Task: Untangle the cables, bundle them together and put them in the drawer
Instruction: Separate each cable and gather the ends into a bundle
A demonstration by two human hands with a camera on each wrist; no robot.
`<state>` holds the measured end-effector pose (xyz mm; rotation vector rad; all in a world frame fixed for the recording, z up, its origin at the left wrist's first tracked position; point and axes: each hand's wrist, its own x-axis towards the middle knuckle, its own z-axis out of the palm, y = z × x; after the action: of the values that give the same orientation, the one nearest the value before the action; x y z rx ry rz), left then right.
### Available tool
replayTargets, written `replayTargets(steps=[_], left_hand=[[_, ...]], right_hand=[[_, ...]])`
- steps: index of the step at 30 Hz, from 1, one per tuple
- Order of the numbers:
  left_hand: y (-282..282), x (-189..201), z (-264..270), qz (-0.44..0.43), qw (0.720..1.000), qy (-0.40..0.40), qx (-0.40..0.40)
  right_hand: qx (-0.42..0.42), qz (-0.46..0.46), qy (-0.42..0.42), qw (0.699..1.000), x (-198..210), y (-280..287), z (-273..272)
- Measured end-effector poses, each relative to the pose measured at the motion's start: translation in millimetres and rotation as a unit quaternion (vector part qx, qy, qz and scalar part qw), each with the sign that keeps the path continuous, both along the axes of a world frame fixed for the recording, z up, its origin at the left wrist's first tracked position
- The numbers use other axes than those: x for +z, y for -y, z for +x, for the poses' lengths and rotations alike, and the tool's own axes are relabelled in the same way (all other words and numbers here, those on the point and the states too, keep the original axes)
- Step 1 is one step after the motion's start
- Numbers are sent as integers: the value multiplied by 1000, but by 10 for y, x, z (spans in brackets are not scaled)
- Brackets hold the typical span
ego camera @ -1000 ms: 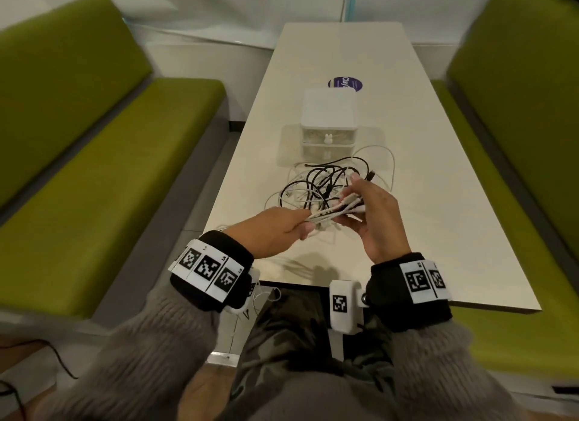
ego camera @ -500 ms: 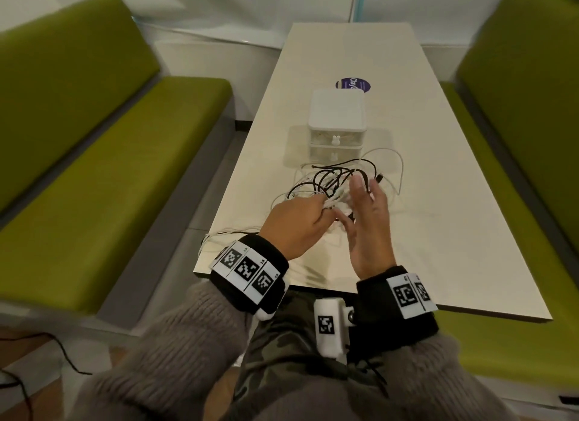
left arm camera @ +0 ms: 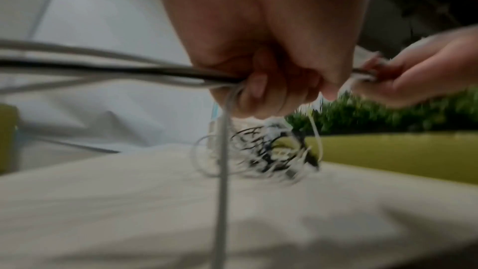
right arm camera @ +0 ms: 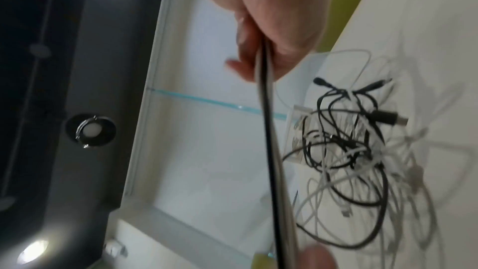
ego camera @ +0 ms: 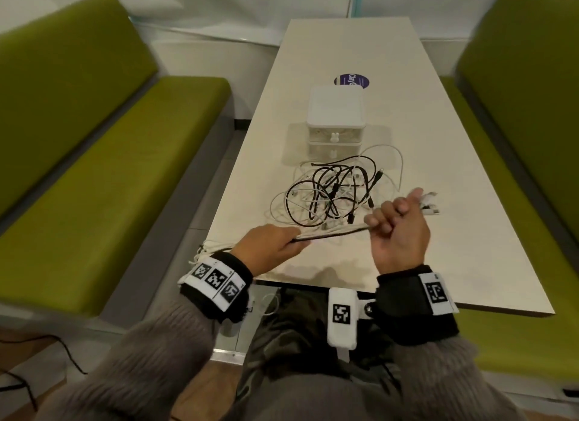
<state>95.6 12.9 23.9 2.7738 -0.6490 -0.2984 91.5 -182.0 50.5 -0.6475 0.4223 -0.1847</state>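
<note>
A straightened bundle of white and black cables [ego camera: 332, 231] is stretched between my two hands above the near part of the table. My left hand [ego camera: 275, 243] grips its left part, fingers curled round it [left arm camera: 258, 89]. My right hand [ego camera: 398, 223] grips the right end, with white plugs [ego camera: 429, 206] sticking out past the fingers. The bundle [right arm camera: 266, 130] runs taut from that hand. Behind it a tangle of black and white cables [ego camera: 338, 195] lies on the table [ego camera: 454, 232]. A small white two-drawer box [ego camera: 336, 119] stands beyond the tangle, both drawers closed.
Green benches [ego camera: 109, 157] flank the table on both sides. A round purple sticker [ego camera: 351, 81] lies behind the drawer box. Loose white cable ends [ego camera: 206, 248] hang over the table's near left edge. A dark cord [ego camera: 37, 358] lies on the floor at lower left.
My hands have drawn apart: the left went back left, the right went right, and the cable bundle between them is now pulled out long and taut.
</note>
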Motion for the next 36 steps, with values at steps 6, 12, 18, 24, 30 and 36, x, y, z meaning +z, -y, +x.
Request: replayTargets(steps=[6, 12, 18, 24, 30, 36], left_hand=[[-613, 44, 232, 64, 991, -34, 109], [-1165, 333, 432, 33, 981, -72, 179], [-1024, 439, 765, 165, 964, -139, 155], [-115, 692, 651, -89, 994, -56, 16], [833, 495, 711, -60, 987, -56, -139], [1136, 73, 924, 133, 971, 48, -194]], right_hand=[[-72, 0, 18, 997, 7, 192, -41], [-111, -11, 23, 994, 6, 381, -106], [-88, -22, -8, 996, -37, 215, -59], [-117, -4, -54, 992, -252, 165, -67], [-137, -14, -74, 988, -311, 129, -35], [-130, -16, -86, 988, -328, 210, -12]])
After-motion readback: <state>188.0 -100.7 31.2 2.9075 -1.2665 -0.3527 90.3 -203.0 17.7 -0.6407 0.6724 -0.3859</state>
